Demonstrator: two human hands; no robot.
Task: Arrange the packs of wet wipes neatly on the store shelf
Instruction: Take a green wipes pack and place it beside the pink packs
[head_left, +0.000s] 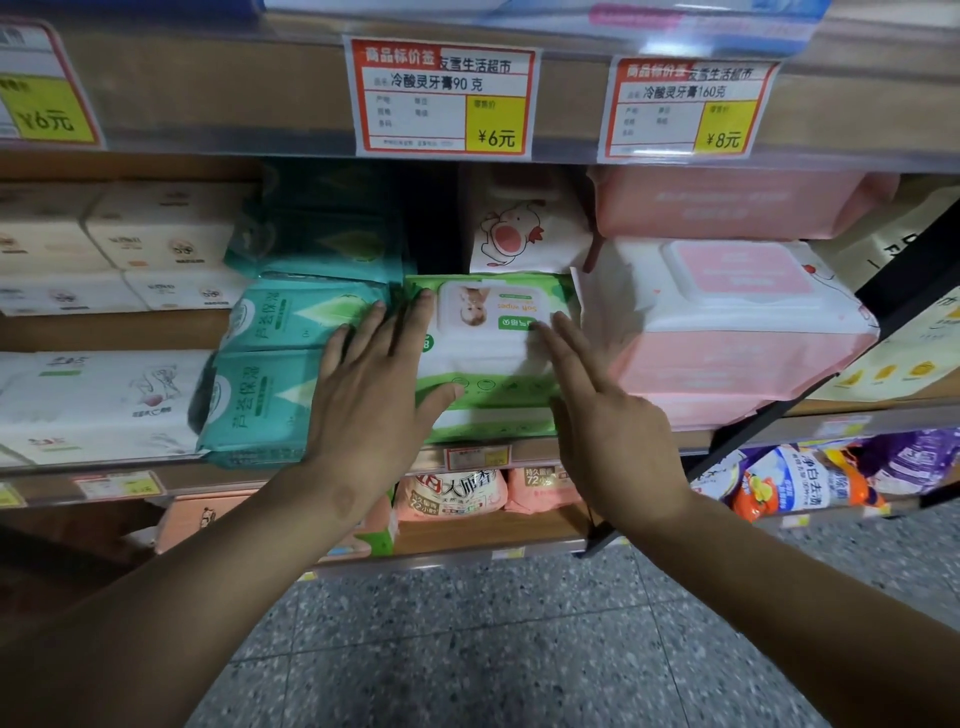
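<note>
We had both hands flat, fingers spread, gripping nothing: left hand and right hand on the green pack, mid-shelf. Its front edge was hidden under our palms.

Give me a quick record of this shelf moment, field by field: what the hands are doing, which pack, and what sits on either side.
left hand: flat, fingers spread, on the left edge of the green pack
right hand: open, fingertips on the green pack's top
green pack: lying flat, print upside down
left neighbour: teal packs, stacked
right neighbour: pink packs, stacked
behind: white cartoon pack
shelf: front edge with price tags
</note>
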